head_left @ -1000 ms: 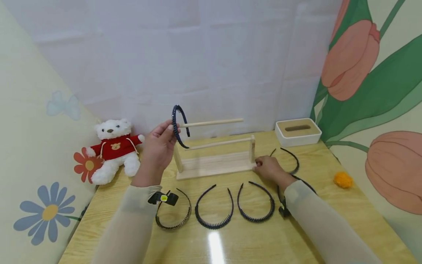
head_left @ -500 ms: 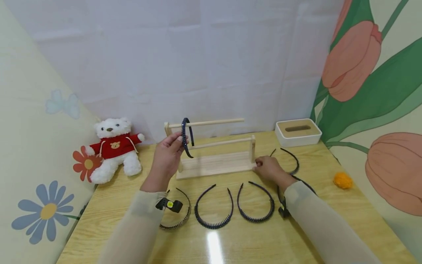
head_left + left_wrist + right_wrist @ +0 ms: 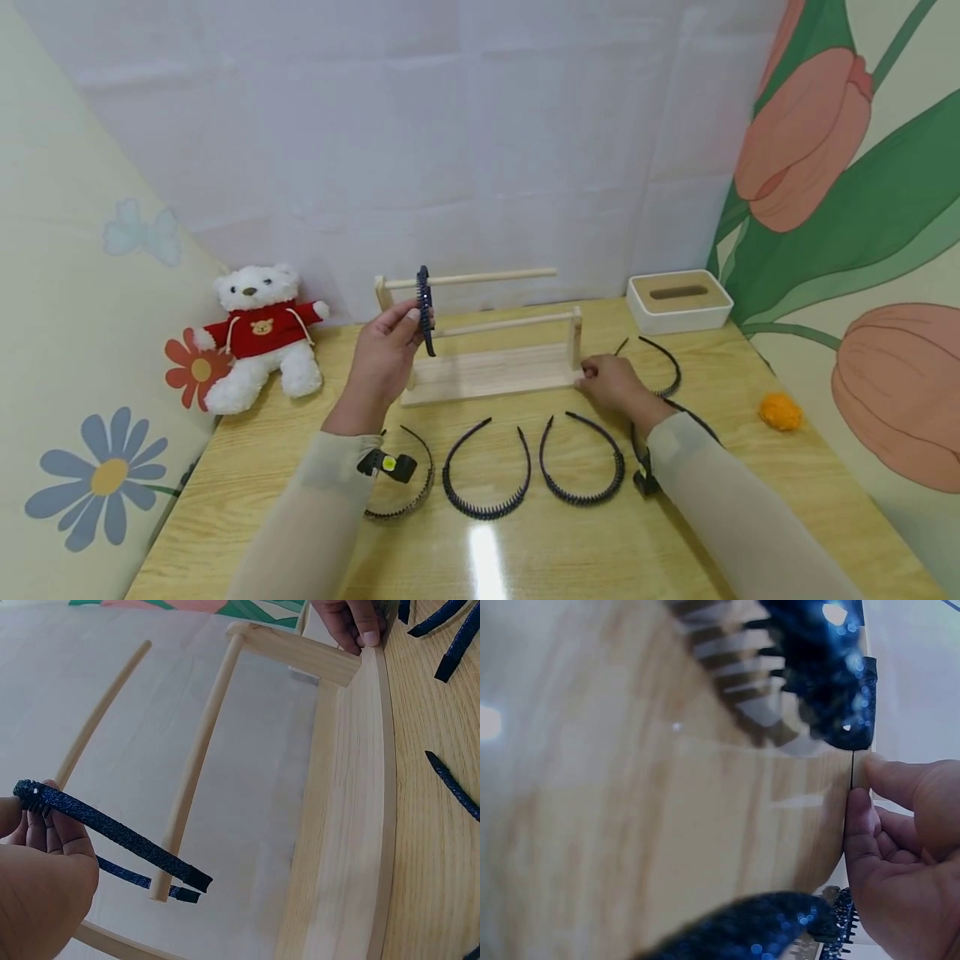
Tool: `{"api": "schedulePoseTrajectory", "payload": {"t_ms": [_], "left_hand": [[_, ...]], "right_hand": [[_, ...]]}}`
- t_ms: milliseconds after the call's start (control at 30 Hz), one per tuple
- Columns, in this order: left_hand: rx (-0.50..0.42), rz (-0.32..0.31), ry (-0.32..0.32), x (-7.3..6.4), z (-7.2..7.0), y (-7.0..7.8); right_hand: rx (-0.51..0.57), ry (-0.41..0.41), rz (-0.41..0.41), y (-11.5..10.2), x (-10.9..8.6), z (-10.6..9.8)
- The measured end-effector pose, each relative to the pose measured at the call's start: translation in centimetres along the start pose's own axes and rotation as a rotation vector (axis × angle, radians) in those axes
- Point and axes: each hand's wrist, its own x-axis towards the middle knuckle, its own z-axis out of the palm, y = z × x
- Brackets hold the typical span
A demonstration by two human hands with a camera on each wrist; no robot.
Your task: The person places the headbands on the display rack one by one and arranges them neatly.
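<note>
My left hand (image 3: 382, 354) pinches a dark blue toothed headband (image 3: 425, 312) by its toothed curve, at the left part of a wooden rack (image 3: 487, 375). Seen from the head, the headband is nearly edge-on and crosses in front of the upper rod (image 3: 495, 277). In the left wrist view, the two ends of the headband (image 3: 120, 832) lie one on each side of the lower rod (image 3: 196, 757), close to its free end. At the rack's right end, my right hand (image 3: 617, 385) holds the base between thumb and fingers.
Several dark headbands lie in front of the rack, among them one in the middle (image 3: 486, 510) and one right of it (image 3: 581, 500). A white teddy bear (image 3: 262, 375) sits left, a tissue box (image 3: 678, 321) back right, an orange pompom (image 3: 781, 412) far right.
My left hand has moved right and slightly down with the headband, uncovering the rack's left post. The headband has turned more edge-on to the head view. My right hand stays in place.
</note>
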Motion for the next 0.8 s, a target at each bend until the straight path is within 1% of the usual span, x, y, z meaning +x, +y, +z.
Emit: {"api": "schedulePoseTrajectory", "payload": {"t_ms": [200, 433, 800], "left_hand": [[0.008, -0.034, -0.024, -0.10, -0.05, -0.04], [-0.012, -0.047, -0.022, -0.08, -0.09, -0.18], [-0.008, -0.064, -0.015, -0.12, -0.15, -0.23]], "right_hand": [[0.000, -0.002, -0.004, 0.06, -0.02, -0.11], [0.003, -0.004, 0.001, 0.18, 0.01, -0.01], [0.008, -0.005, 0.005, 0.32, 0.19, 0.06]]}}
